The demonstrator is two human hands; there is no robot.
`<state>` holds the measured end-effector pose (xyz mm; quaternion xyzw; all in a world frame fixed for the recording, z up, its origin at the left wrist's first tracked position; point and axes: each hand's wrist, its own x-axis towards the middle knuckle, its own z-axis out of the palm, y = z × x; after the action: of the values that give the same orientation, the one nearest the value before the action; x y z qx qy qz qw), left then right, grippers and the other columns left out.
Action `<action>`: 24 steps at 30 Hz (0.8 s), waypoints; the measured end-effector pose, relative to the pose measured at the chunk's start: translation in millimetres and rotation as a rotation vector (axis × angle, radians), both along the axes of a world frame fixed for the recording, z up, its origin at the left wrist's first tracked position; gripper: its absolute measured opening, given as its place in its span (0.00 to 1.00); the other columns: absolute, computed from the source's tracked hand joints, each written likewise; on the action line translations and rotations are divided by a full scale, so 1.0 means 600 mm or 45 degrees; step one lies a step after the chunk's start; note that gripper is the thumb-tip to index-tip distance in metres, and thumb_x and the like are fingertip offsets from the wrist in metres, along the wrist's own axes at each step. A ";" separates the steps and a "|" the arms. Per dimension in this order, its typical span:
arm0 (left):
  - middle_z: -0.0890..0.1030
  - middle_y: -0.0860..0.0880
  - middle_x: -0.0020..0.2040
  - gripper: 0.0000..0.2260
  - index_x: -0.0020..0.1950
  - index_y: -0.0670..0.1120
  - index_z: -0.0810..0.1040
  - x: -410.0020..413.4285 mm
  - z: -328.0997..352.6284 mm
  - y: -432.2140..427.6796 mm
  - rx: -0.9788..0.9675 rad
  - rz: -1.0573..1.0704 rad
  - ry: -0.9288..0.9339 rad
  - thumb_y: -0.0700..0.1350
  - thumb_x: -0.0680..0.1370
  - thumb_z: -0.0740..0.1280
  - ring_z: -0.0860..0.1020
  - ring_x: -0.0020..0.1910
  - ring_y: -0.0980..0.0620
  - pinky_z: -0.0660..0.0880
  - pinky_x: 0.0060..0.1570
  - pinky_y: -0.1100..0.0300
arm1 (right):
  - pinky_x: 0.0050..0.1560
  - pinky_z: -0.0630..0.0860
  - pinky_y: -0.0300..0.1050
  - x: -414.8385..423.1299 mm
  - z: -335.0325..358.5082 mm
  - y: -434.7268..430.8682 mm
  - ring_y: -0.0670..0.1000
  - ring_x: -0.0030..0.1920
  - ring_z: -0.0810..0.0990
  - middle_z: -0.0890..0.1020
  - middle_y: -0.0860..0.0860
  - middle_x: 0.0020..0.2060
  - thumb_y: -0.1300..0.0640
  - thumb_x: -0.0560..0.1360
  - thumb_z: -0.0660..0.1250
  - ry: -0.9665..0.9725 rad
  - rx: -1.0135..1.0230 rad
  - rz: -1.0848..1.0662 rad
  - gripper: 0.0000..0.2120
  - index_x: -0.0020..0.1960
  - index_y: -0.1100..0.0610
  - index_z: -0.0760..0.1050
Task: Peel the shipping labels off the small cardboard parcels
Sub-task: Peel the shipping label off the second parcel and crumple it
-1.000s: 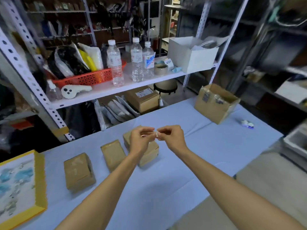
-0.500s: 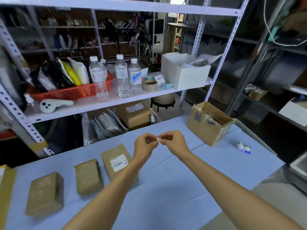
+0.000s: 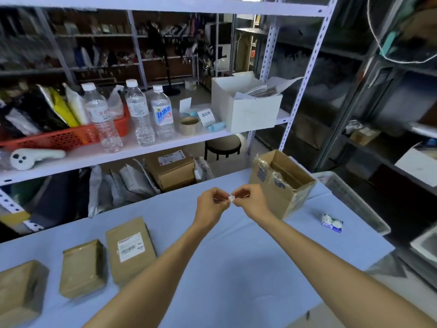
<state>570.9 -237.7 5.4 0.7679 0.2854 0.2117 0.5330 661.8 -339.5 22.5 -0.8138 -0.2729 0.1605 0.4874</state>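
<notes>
Three small brown parcels lie in a row on the pale blue table (image 3: 236,268). The right parcel (image 3: 130,254) carries a white shipping label (image 3: 130,249). No label shows on the middle parcel (image 3: 81,268) or on the left parcel (image 3: 20,290). Above the table, to the right of the parcels, my left hand (image 3: 211,207) and my right hand (image 3: 250,201) meet at the fingertips. Both pinch a small crumpled white scrap of label (image 3: 231,198) between them.
An open cardboard box (image 3: 281,183) stands on the table just right of my hands. A small blue-and-white packet (image 3: 332,223) lies further right. Behind the table a white shelf (image 3: 99,155) holds water bottles, a red basket, a tape roll and a white box. A grey crate (image 3: 350,200) is at the table's right edge.
The view has swung up and to the right, so the parcels sit lower left now. My hands, still pinching the white scrap, moved right off the labelled parcel towards the open box.
</notes>
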 end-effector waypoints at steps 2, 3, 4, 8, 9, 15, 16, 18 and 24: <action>0.84 0.47 0.41 0.04 0.46 0.43 0.82 0.038 0.005 -0.012 0.031 -0.032 0.025 0.36 0.72 0.72 0.83 0.41 0.51 0.80 0.43 0.61 | 0.45 0.79 0.53 0.036 0.005 -0.017 0.51 0.38 0.80 0.82 0.54 0.35 0.68 0.68 0.74 0.005 -0.011 -0.015 0.04 0.42 0.64 0.81; 0.84 0.47 0.41 0.05 0.45 0.43 0.82 0.059 0.008 -0.018 0.056 -0.048 0.037 0.36 0.71 0.72 0.83 0.42 0.51 0.81 0.44 0.59 | 0.46 0.79 0.53 0.056 0.008 -0.025 0.51 0.38 0.80 0.82 0.54 0.35 0.69 0.67 0.73 -0.003 -0.029 -0.026 0.04 0.42 0.64 0.81; 0.84 0.47 0.41 0.05 0.45 0.44 0.82 0.081 0.012 -0.023 0.075 -0.060 0.045 0.36 0.71 0.72 0.83 0.41 0.51 0.81 0.45 0.58 | 0.46 0.79 0.53 0.077 0.011 -0.032 0.51 0.38 0.80 0.82 0.54 0.35 0.69 0.67 0.72 -0.005 -0.044 -0.036 0.05 0.43 0.64 0.82; 0.84 0.47 0.41 0.03 0.44 0.43 0.82 0.169 0.030 -0.055 0.138 -0.090 0.088 0.37 0.72 0.72 0.83 0.41 0.51 0.79 0.42 0.59 | 0.39 0.77 0.40 0.169 0.020 -0.063 0.48 0.40 0.81 0.84 0.52 0.39 0.63 0.69 0.74 -0.055 -0.086 -0.018 0.04 0.43 0.60 0.82; 0.84 0.47 0.41 0.03 0.44 0.43 0.82 0.191 0.035 -0.065 0.185 -0.094 0.114 0.37 0.72 0.72 0.83 0.42 0.51 0.79 0.43 0.57 | 0.39 0.76 0.39 0.192 0.023 -0.071 0.47 0.40 0.81 0.84 0.51 0.38 0.62 0.69 0.75 -0.080 -0.102 0.000 0.04 0.43 0.59 0.82; 0.83 0.43 0.53 0.14 0.56 0.45 0.81 0.321 0.084 -0.091 0.760 -0.424 0.575 0.37 0.72 0.66 0.80 0.52 0.42 0.78 0.51 0.51 | 0.43 0.78 0.44 0.329 0.051 -0.122 0.50 0.43 0.81 0.84 0.51 0.38 0.66 0.67 0.71 -0.267 -0.360 0.027 0.05 0.40 0.57 0.82; 0.82 0.43 0.55 0.16 0.59 0.46 0.79 0.336 0.093 -0.091 0.834 -0.473 0.646 0.36 0.73 0.66 0.79 0.55 0.42 0.77 0.52 0.53 | 0.45 0.78 0.45 0.352 0.054 -0.126 0.52 0.46 0.81 0.84 0.52 0.40 0.66 0.68 0.71 -0.313 -0.412 0.046 0.05 0.40 0.57 0.82; 0.80 0.45 0.57 0.17 0.61 0.47 0.79 0.361 0.113 -0.088 0.932 -0.546 0.754 0.36 0.73 0.66 0.78 0.57 0.43 0.74 0.49 0.55 | 0.50 0.76 0.45 0.392 0.060 -0.130 0.54 0.52 0.80 0.84 0.54 0.43 0.65 0.70 0.70 -0.377 -0.480 0.078 0.04 0.41 0.57 0.81; 0.82 0.42 0.55 0.10 0.55 0.42 0.81 0.403 0.143 -0.086 0.849 -0.590 0.863 0.40 0.75 0.66 0.79 0.52 0.44 0.77 0.52 0.53 | 0.57 0.77 0.53 0.453 0.075 -0.118 0.61 0.55 0.78 0.79 0.62 0.53 0.66 0.75 0.60 -0.453 -0.585 0.064 0.10 0.50 0.63 0.79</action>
<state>813.0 -289.3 91.3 0.9640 0.1817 -0.0926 0.1705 933.4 -410.6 67.6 -0.9112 -0.3306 0.0850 0.2307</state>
